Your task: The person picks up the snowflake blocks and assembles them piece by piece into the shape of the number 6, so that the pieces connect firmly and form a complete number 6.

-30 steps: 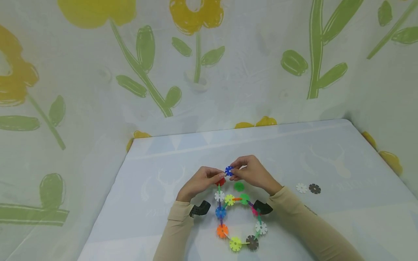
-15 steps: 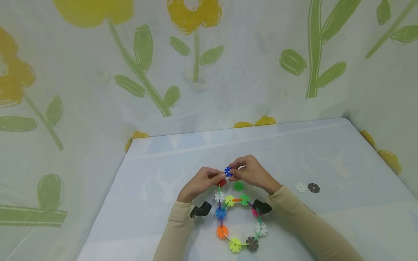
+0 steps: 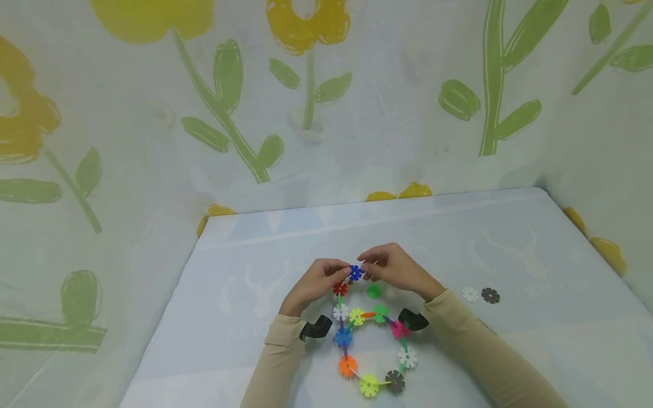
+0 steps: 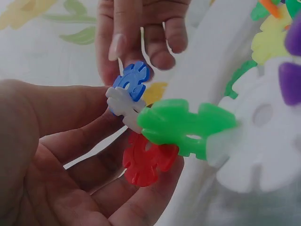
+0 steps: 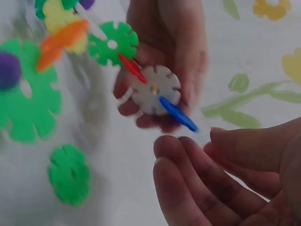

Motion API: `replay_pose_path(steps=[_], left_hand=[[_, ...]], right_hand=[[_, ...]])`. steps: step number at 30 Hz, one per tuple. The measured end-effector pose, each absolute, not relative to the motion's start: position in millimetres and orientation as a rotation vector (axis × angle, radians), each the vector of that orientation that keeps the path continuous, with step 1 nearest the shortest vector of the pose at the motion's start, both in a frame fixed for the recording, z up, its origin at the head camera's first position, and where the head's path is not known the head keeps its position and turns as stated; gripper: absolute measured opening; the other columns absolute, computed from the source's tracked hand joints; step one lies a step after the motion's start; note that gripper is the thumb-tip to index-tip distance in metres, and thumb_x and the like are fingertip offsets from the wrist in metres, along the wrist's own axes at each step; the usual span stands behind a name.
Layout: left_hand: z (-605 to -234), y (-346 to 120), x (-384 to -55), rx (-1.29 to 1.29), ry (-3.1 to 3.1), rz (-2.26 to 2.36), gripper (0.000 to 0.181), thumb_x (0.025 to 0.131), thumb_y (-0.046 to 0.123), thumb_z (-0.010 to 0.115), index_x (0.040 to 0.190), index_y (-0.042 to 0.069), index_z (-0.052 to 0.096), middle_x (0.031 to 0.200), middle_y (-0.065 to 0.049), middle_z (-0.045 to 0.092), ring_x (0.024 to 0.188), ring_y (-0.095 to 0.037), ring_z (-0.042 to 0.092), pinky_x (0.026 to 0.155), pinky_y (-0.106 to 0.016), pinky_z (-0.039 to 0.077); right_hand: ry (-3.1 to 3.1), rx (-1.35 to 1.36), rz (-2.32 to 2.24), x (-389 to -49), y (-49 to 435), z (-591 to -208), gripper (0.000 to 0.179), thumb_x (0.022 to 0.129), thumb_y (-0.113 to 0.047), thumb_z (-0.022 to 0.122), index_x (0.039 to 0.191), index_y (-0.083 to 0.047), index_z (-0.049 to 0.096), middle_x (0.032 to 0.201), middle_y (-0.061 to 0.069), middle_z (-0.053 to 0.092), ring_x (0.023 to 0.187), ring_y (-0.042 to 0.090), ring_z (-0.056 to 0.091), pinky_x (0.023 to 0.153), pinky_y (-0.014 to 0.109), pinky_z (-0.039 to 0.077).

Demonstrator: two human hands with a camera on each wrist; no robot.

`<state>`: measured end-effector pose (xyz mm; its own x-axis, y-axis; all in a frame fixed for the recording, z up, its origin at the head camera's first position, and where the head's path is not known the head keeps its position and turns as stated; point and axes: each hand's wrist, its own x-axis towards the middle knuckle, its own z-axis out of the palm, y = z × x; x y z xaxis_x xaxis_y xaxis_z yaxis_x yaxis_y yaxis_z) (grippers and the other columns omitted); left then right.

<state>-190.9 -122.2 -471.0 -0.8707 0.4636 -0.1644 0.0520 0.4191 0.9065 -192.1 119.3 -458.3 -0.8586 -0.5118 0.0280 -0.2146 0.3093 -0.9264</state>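
Observation:
My left hand (image 3: 317,284) pinches a white snowflake disc (image 5: 155,89) between thumb and fingers. A blue snowflake disc (image 3: 355,273) is slotted into that white one, and a red disc (image 4: 146,162) joins it on the other side. From the red disc a green disc (image 5: 113,43) leads to another white disc (image 3: 340,311) in the linked chain. My right hand (image 3: 395,268) is just beside the blue disc, thumb and fingertips apart; in the right wrist view a small gap separates them from it.
The chain runs into a ring of coloured discs, including an orange disc (image 3: 348,366) and a brown disc (image 3: 395,382). One loose green disc (image 3: 374,291) lies behind the ring. A white disc (image 3: 470,294) and a dark disc (image 3: 491,295) lie to the right on the table.
My right fingers have let go of the blue disc and drawn slightly right. The blue disc sits a little lower, and the red disc shows more fully below my left hand.

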Motion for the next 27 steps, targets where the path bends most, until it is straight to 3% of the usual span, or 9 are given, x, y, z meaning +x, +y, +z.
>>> replay_pose_path(steps=[6,15,22,27], left_hand=[[-474,-124,-191,0.447,2.29,1.415,0.037,0.107,0.029,0.058,0.127,0.001,0.07,0.12,-0.015,0.076,0.108,-0.02,0.07,0.102,-0.041,0.056],[-473,-125,-190,0.434,2.278,1.44,0.037,0.108,0.026,0.056,0.131,0.001,0.069,0.122,-0.014,0.075,0.115,-0.022,0.07,0.106,-0.045,0.054],[-472,-125,-191,0.393,2.31,1.45,0.032,0.107,0.023,0.057,0.127,0.003,0.072,0.117,-0.013,0.077,0.105,-0.016,0.07,0.098,-0.038,0.057],[-472,-125,-191,0.384,2.319,1.454,0.031,0.106,0.023,0.059,0.125,0.003,0.073,0.116,-0.013,0.077,0.101,-0.014,0.067,0.09,-0.03,0.056]], right_hand=[[2.433,-0.534,-1.569,-198,146,-445,0.031,0.103,-0.015,0.063,0.128,0.004,0.068,0.114,0.026,0.075,0.095,0.036,0.076,0.082,0.036,0.064],[2.564,-0.452,-1.508,-188,201,-431,0.03,0.102,-0.018,0.066,0.125,0.002,0.069,0.114,0.024,0.075,0.093,0.027,0.076,0.078,0.025,0.061],[2.683,-0.397,-1.35,-171,249,-437,0.034,0.102,-0.019,0.067,0.124,0.006,0.068,0.11,0.022,0.076,0.084,0.016,0.074,0.073,0.024,0.06],[2.798,-0.356,-1.158,-158,274,-448,0.032,0.1,-0.02,0.07,0.121,0.003,0.071,0.109,0.015,0.077,0.087,0.01,0.069,0.072,0.022,0.057]])
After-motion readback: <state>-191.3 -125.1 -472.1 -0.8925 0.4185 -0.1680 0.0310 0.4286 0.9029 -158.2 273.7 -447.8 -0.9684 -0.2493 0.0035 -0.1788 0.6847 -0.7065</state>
